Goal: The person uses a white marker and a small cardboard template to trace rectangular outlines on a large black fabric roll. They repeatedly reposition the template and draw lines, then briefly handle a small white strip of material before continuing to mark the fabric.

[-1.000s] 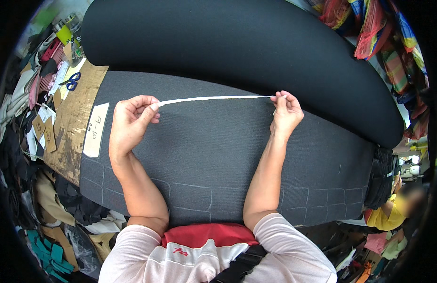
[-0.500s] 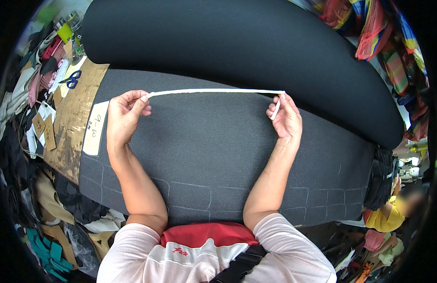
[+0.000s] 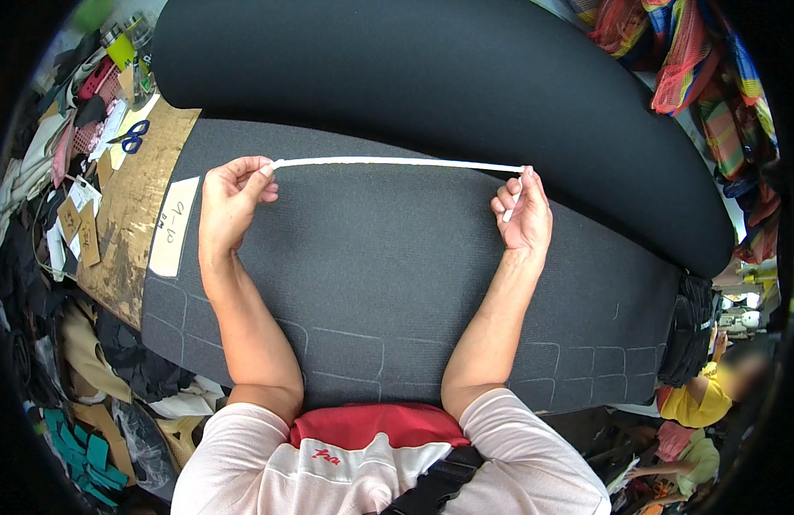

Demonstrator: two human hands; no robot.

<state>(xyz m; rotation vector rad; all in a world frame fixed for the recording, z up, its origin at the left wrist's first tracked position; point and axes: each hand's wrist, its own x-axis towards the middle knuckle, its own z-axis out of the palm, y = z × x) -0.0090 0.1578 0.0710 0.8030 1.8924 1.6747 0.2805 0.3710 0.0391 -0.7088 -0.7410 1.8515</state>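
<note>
A narrow white strip (image 3: pixel 401 160), like a tape or an elastic band, stretches nearly straight across the dark grey fabric (image 3: pixel 371 249). My left hand (image 3: pixel 228 206) pinches one end between thumb and fingers. At the other end my right hand (image 3: pixel 527 216) grips the strip, and a short tail hangs down across its fingers. Both forearms reach over the grey fabric, which carries pale chalk outlines along its near edge. A pale card (image 3: pixel 173 230) with handwriting lies on the fabric beside my left wrist.
Behind the strip lies a big black roll of material (image 3: pixel 431 77). Blue-handled scissors (image 3: pixel 134 137) rest on the worn wooden table (image 3: pixel 122 232) at left. Scraps and bags (image 3: pixel 96 352) crowd the left side. Colourful mesh sacks (image 3: pixel 680 69) hang at upper right; a person in yellow (image 3: pixel 704 396) is at right.
Both hands have shifted slightly to the right, the right hand a little more, with the strip still taut between them. The grips look the same.
</note>
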